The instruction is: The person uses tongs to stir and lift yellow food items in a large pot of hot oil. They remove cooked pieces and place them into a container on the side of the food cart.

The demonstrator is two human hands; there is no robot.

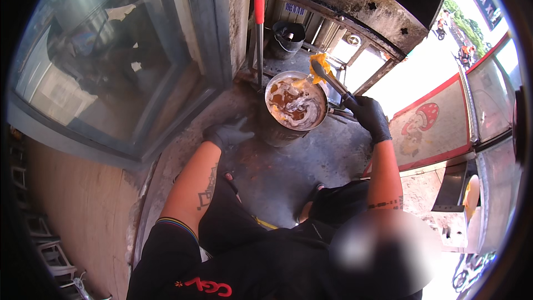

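My right hand [366, 117], in a black glove, grips a pair of metal tongs [333, 80]. Their tips pinch a crumpled yellow piece [320, 67], perhaps cloth, over the far right rim of a metal pot [325, 110]. Brown liquid with swirling pale foam [297, 102] fills the pot, and yellowish bits show at its surface. A handle [341, 113] juts from the pot's right side, just below my right hand. My left hand [227, 135], also gloved, is held with fingers apart to the near left of the pot, with nothing in it.
A red-handled pole [259, 12] stands behind the pot, near a dark bucket [288, 37]. A sooty metal stand [345, 12] rises beyond. A framed glass panel [112, 62] is at left; a red-edged panel with a mushroom picture [429, 125] is at right. Concrete floor [266, 179] lies below.
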